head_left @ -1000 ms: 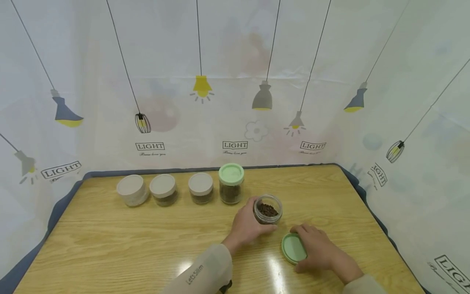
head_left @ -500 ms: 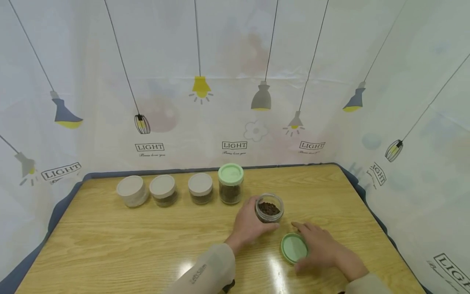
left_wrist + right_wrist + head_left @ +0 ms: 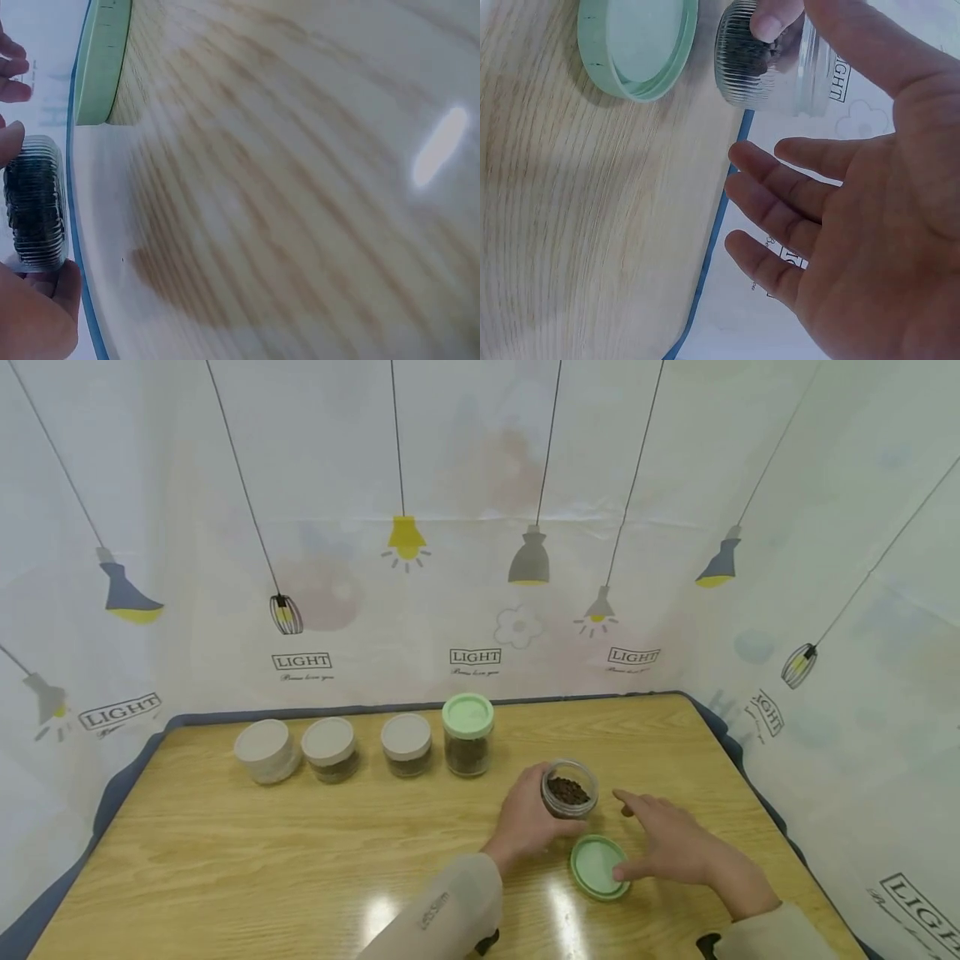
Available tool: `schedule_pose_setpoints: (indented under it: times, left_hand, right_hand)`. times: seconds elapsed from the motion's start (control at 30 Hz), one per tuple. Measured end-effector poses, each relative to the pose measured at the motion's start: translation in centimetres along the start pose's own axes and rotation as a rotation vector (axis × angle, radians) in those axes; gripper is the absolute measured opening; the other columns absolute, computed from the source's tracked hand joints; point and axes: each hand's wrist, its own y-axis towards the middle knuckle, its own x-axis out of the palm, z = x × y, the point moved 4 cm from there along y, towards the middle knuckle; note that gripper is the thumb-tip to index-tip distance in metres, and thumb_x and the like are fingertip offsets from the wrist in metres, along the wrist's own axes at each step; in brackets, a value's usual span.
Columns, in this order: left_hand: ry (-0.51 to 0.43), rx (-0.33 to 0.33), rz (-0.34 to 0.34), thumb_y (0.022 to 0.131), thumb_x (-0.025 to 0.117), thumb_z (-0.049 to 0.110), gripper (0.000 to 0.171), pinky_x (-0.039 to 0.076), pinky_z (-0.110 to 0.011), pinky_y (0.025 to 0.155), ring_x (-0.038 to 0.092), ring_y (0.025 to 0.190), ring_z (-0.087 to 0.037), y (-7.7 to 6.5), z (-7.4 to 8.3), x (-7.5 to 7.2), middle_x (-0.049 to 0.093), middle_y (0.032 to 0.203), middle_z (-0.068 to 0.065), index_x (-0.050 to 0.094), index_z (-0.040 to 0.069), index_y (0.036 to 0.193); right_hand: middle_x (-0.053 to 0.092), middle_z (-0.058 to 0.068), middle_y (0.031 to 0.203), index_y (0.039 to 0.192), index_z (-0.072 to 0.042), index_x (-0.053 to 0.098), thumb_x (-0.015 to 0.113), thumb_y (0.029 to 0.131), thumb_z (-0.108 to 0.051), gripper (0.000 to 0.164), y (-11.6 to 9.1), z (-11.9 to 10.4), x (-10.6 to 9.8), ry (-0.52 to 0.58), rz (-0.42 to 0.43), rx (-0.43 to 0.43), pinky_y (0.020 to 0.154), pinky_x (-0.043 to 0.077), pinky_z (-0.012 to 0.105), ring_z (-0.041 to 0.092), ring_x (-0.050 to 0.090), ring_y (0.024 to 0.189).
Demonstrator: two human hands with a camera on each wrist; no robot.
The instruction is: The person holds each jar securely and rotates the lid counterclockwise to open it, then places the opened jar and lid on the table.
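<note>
My left hand [image 3: 528,818] grips a ribbed clear jar [image 3: 570,810] around its side. The jar has no lid on and holds dark brown beans [image 3: 567,791]. In the left wrist view the jar [image 3: 36,202] sits between thumb and fingers at the left edge. A green lid [image 3: 597,867] lies on the table just in front of the jar, its hollow inner side facing up. My right hand [image 3: 675,843] is beside the jar and lid with fingers spread and nothing held; its thumb overlaps the lid's edge in the head view. The right wrist view shows its relaxed fingers [image 3: 772,210] near the jar.
A taller jar with a green lid [image 3: 468,717] stands behind and left. Further left, three short jars with white lids stand in a row, the nearest a white-lidded jar [image 3: 407,743]. The wooden table [image 3: 300,860] ends at a printed cloth backdrop.
My right hand has drawn off the green lid and moved up and right, its fingers opening out. My left hand has shifted the jar slightly to the right.
</note>
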Motion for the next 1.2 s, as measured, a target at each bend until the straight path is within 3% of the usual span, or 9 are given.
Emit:
schedule_pose_setpoints:
  times: [0.23,0.43,0.67,0.93,1.2]
  left_hand:
    - [0.08,0.032,0.023,0.065,0.089,0.044,0.085,0.041,-0.043,0.106,0.055,0.119,-0.018,0.7,-0.1,1.0,0.061,0.126,0.006,0.05,0.023,0.137]
    - [0.169,0.021,0.027,0.064,0.088,0.049,0.085,0.036,-0.042,0.107,0.053,0.117,-0.017,0.9,-0.2,1.9,0.062,0.125,0.008,0.052,0.024,0.137]
    - [0.222,0.039,0.027,0.062,0.087,0.052,0.085,0.038,-0.04,0.105,0.054,0.113,-0.014,0.9,-0.2,2.7,0.063,0.123,0.01,0.053,0.024,0.135]
    - [0.195,0.017,-0.002,0.063,0.088,0.05,0.086,0.037,-0.042,0.108,0.055,0.117,-0.016,0.9,0.1,3.1,0.063,0.126,0.008,0.052,0.023,0.136]
    - [0.158,-0.061,-0.073,0.063,0.089,0.047,0.112,0.03,-0.049,0.116,0.043,0.136,-0.027,0.3,0.1,2.4,0.05,0.146,-0.003,0.029,0.014,0.152]
  right_hand:
    - [0.057,0.021,0.131,0.148,0.003,0.031,0.081,0.07,-0.052,0.107,-0.2,0.3,-0.1,0.012,0.011,0.005,0.096,0.037,0.068,0.046,0.049,0.122]
    - [0.057,0.021,0.131,0.149,0.003,0.03,0.08,0.071,-0.055,0.109,0.0,0.8,-0.1,0.02,0.013,0.029,0.096,0.041,0.064,0.044,0.05,0.122]
    - [0.057,0.022,0.13,0.148,0.004,0.03,0.078,0.072,-0.057,0.109,0.2,0.9,-0.1,0.017,0.024,0.002,0.095,0.041,0.065,0.045,0.05,0.122]
    - [0.055,0.024,0.133,0.149,0.003,0.028,0.078,0.073,-0.056,0.109,0.3,0.6,-0.1,0.027,0.027,0.0,0.095,0.04,0.067,0.047,0.05,0.122]
    - [0.051,0.027,0.137,0.149,0.004,0.027,0.077,0.073,-0.057,0.109,0.6,0.4,-0.2,0.022,0.036,0.004,0.098,0.038,0.068,0.049,0.046,0.125]
